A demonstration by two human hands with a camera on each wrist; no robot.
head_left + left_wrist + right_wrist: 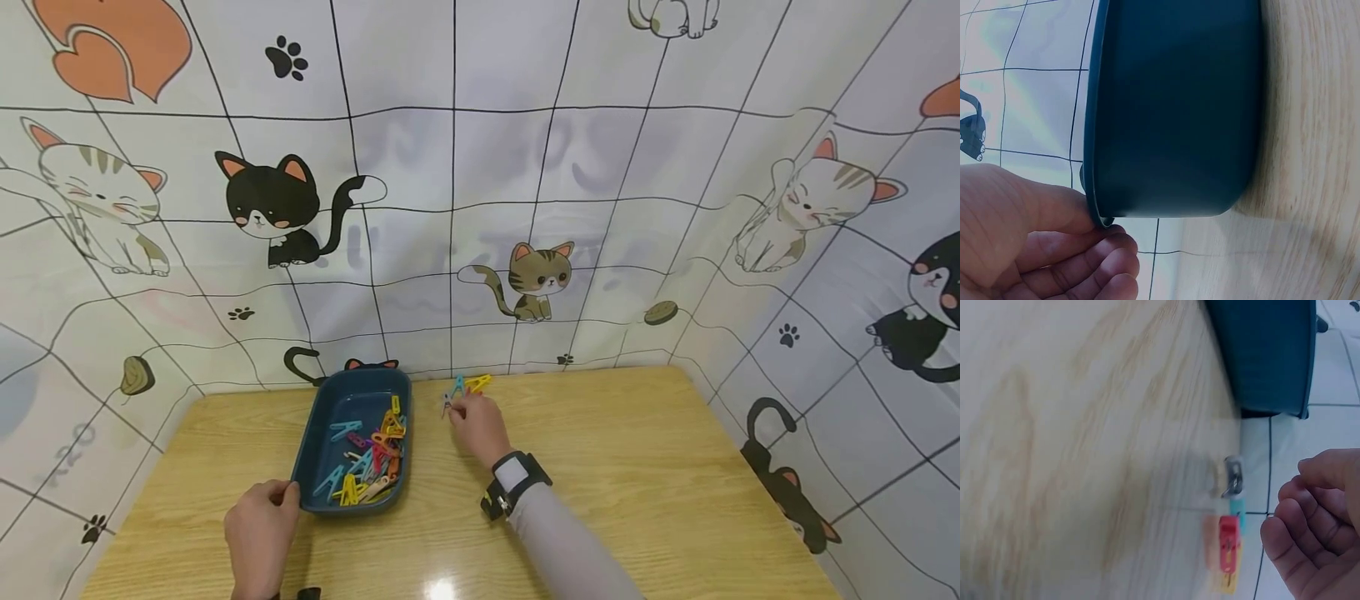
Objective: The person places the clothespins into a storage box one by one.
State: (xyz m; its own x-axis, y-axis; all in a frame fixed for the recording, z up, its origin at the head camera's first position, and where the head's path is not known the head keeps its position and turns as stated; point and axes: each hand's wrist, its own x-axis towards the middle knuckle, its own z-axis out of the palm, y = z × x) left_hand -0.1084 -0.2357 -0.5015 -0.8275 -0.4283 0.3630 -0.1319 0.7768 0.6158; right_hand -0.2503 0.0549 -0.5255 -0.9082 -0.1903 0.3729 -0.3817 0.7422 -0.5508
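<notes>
A dark blue plastic basin (pixel 347 398) stands on the table, holding many colored clothespins (pixel 362 463) heaped mostly toward its right and near side. With thumb and forefinger, my left hand (pixel 262 525) pinches the basin's rim at the near left corner; the left wrist view shows the grip on the rim (pixel 1092 181). At the table's back, my right hand (pixel 480 427) hovers by a small group of clothespins: a blue one (pixel 458 385), a yellow one (pixel 477 382), a red one (pixel 1229 542) and a grey one (pixel 1234 477). Its fingers are loosely bent, with nothing visible between them.
The wooden table (pixel 600 467) ends at a white cloth wall (pixel 495 167) printed with cats and grid lines. The cloth also rises along both sides. A dark strap with a device (pixel 514 483) sits around the right wrist.
</notes>
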